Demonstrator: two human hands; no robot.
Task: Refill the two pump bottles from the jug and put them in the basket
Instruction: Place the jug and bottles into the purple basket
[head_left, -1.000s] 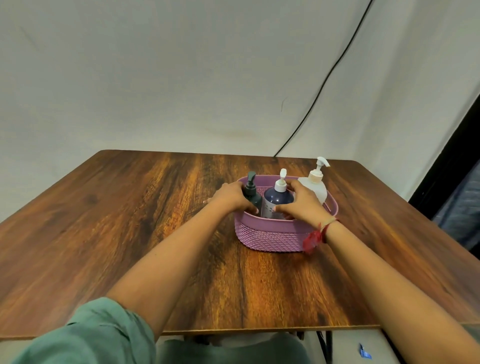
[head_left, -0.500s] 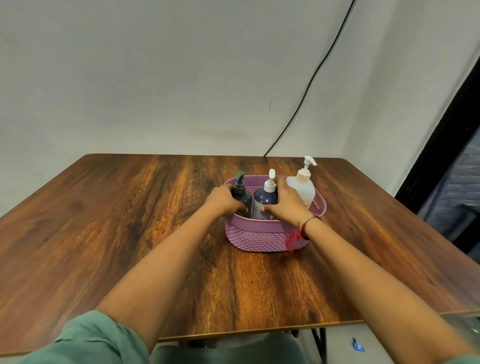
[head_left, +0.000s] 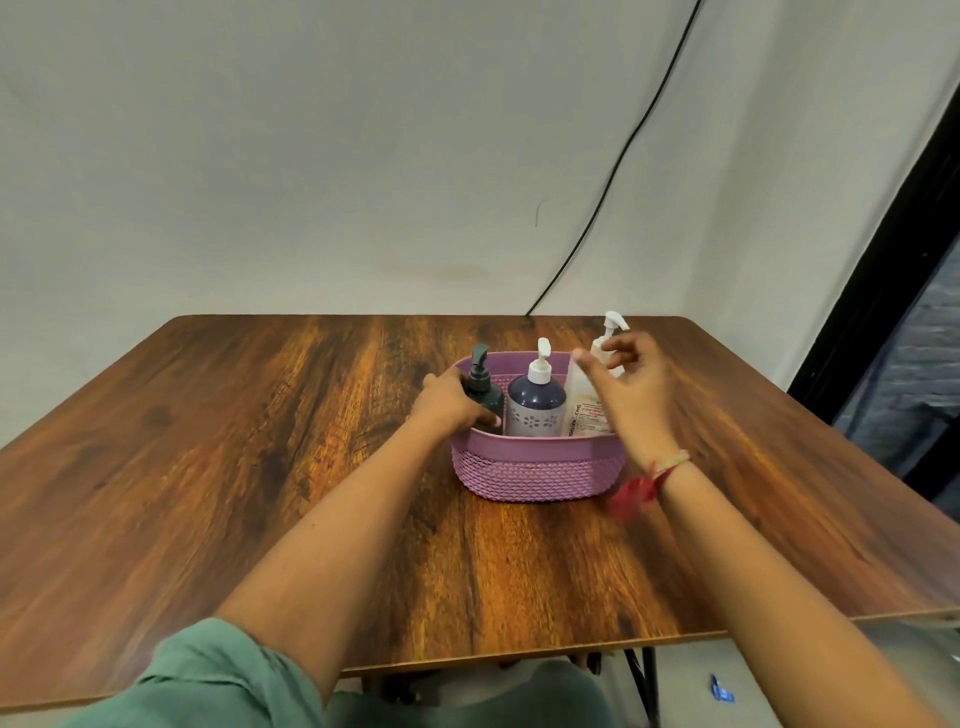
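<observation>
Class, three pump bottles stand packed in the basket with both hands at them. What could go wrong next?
The left hand grips the dark green bottle, close beside the navy bottle; lifting it could tip that neighbour or drag the basket. The right hand hovers open by the white bottle, whose pump a careless reach might knock.

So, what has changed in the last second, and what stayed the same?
The right hand let go of the navy plastic pump bottle and rose to the right, now open before the white pump bottle. The left hand still grips the dark green pump bottle. All three bottles stay upright in the purple plastic basket.
</observation>
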